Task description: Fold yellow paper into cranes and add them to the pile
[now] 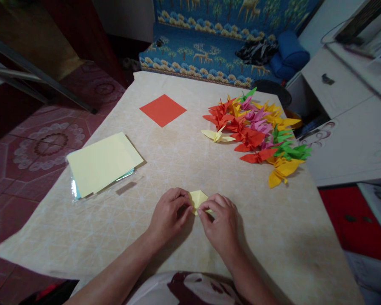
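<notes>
A small folded piece of pale yellow paper [198,198] is held between my two hands, low over the near middle of the table. My left hand [173,209] pinches its left edge between thumb and fingers. On the other side, my right hand [220,216] grips the right edge, the thumb near the paper's lower middle. Fingertips cover both sides of the paper, so its full shape is hidden. Beyond and to the right lies a cluster of folded paper cranes in red, orange, pink and green [254,131]. One pale yellow crane [217,135] sits at the cluster's left edge.
A flat red paper square [163,110] lies toward the far side of the cloth-covered table [178,165]. At left, a stack of pale yellow sheets [104,163] rests on a clear plastic packet. A white cabinet [352,127] stands along the right side.
</notes>
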Motion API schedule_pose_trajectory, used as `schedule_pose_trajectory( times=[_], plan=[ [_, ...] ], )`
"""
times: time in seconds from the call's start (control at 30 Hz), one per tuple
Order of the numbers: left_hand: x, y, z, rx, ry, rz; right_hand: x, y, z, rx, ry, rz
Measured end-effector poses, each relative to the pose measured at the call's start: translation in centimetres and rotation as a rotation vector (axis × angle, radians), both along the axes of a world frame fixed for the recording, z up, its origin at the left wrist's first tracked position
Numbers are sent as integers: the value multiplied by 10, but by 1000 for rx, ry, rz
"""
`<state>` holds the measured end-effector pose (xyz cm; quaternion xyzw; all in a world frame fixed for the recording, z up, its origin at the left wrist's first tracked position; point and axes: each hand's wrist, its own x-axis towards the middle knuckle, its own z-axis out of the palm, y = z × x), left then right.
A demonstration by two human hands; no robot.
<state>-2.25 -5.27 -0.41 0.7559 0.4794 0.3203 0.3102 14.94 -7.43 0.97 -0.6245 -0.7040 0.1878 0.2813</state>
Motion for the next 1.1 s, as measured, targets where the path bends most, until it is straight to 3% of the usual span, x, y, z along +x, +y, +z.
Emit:
schedule_pose_trajectory(
  times=[0.23,0.77,1.1],
  plan=[
    [0,0,0,-3,-6,-11,1,-2,-3,-15,53,-11],
    [4,0,6,-2,47,13,-6,6,4,-46,-122,-75],
    [10,-1,8,-50,62,62,-6,10,9,-143,-162,-78]
  ],
)
